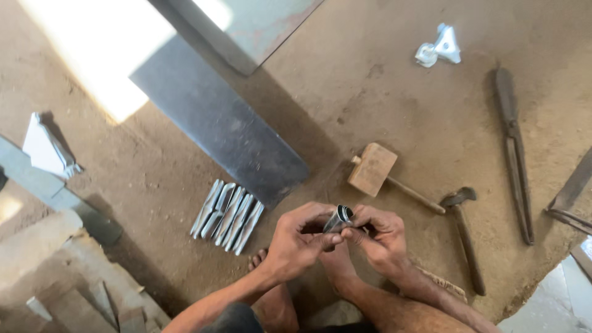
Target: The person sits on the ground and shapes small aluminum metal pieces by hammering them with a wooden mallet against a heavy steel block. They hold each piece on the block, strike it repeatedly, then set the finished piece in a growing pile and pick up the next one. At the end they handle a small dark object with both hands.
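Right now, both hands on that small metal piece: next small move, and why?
Probably keep pinching and pressing its curled end tighter. Both the left hand and right hand grip the small rolled metal piece with fingertips at its rim; the wooden mallet lies untouched on the ground.

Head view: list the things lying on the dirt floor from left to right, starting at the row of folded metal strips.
Row of shiny folded metal strips → small rolled metal piece held by both hands → wooden mallet with block head → dark iron hammer → long dark metal shears.
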